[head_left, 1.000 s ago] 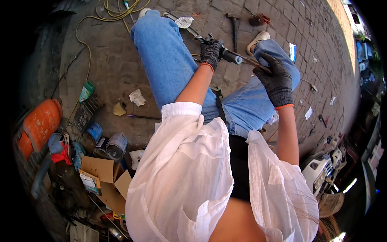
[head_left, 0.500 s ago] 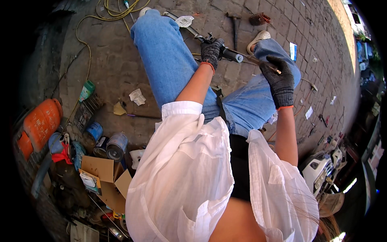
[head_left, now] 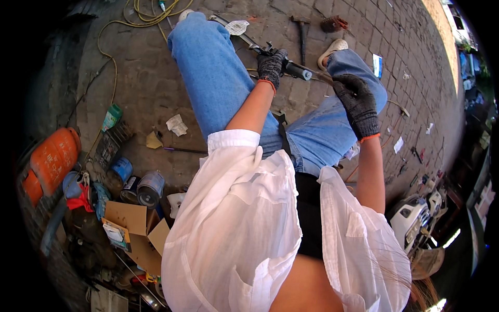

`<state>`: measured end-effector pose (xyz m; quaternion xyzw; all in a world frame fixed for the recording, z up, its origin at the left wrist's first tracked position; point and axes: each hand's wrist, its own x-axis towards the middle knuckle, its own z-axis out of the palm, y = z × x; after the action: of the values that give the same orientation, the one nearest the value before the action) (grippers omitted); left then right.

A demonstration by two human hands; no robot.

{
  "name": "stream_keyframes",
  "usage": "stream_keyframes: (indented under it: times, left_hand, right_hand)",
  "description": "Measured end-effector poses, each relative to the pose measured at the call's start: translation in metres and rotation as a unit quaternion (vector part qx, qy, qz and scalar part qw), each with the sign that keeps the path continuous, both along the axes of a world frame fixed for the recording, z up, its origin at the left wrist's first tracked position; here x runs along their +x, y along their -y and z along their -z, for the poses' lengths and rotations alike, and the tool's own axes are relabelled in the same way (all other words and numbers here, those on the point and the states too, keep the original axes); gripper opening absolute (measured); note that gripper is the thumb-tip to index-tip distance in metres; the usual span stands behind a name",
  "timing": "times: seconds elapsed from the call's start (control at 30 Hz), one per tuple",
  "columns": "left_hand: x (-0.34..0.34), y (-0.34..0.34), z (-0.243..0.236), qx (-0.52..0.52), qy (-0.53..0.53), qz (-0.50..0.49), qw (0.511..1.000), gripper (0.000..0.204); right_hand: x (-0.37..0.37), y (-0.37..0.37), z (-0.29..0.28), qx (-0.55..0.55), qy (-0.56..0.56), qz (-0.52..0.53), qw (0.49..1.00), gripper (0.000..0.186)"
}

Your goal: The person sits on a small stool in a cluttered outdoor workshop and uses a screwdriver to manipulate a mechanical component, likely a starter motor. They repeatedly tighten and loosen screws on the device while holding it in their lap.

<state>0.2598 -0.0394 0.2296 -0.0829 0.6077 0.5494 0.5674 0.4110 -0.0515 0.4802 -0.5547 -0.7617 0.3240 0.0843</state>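
My left hand [head_left: 271, 66], in a dark grey knit glove with an orange cuff, is closed round a long metal part. The part's flat silver bar [head_left: 244, 36] runs away to the far left, past my left knee. Its black cylinder [head_left: 296, 71] with a pale grey round end sticks out to the right of that hand. My right hand [head_left: 356, 101], gloved alike, curls beside my right thigh round a slim brownish rod [head_left: 323, 77]. The rod points left toward the cylinder's end; whether they touch is unclear. Fingers hide the rest of the rod.
A hammer [head_left: 301, 39] and a rusty brown piece [head_left: 333, 24] lie ahead on the brick paving. Yellow hose [head_left: 143, 20] coils at far left. An orange gas cylinder [head_left: 54, 158], paint cans [head_left: 150, 188] and an open cardboard box [head_left: 136, 229] crowd the left side.
My right hand has shifted slightly left and turned, so the shiny tip seen in its palm before is now hidden. The left hand and the metal part have barely moved.
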Motion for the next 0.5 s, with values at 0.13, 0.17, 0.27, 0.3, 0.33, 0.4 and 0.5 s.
stream_keyframes:
  times: [0.13, 0.17, 0.27, 0.3, 0.33, 0.4, 0.5]
  left_hand:
    - [-0.002, 0.001, -0.008, 0.017, 0.012, 0.009, 1.0, 0.022]
    - [-0.003, 0.002, -0.013, 0.022, 0.02, 0.012, 1.0, 0.023]
    - [-0.002, 0.002, -0.012, 0.034, 0.02, -0.02, 0.999, 0.024]
    - [-0.003, 0.002, -0.011, 0.043, 0.024, -0.003, 0.999, 0.024]
    - [-0.004, 0.002, -0.009, 0.051, 0.027, 0.013, 0.998, 0.024]
    - [-0.005, 0.003, -0.007, 0.046, 0.021, 0.023, 0.998, 0.025]
    - [-0.002, 0.002, -0.01, 0.02, 0.008, 0.012, 1.0, 0.025]
  right_hand:
    - [-0.001, -0.001, 0.006, 0.06, -0.032, 0.07, 0.995, 0.03]
    - [0.0, -0.001, 0.006, 0.088, -0.006, 0.055, 0.995, 0.031]
    - [0.003, -0.002, 0.005, 0.1, 0.047, 0.032, 0.993, 0.035]
    - [0.0, -0.002, 0.003, 0.092, 0.061, 0.028, 0.993, 0.036]
    - [-0.003, -0.002, -0.003, -0.008, 0.065, 0.09, 0.994, 0.036]
    - [-0.029, -0.003, -0.031, -0.208, 0.07, 0.209, 0.953, 0.034]
    - [-0.023, 0.0, -0.023, -0.172, 0.059, 0.172, 0.968, 0.033]
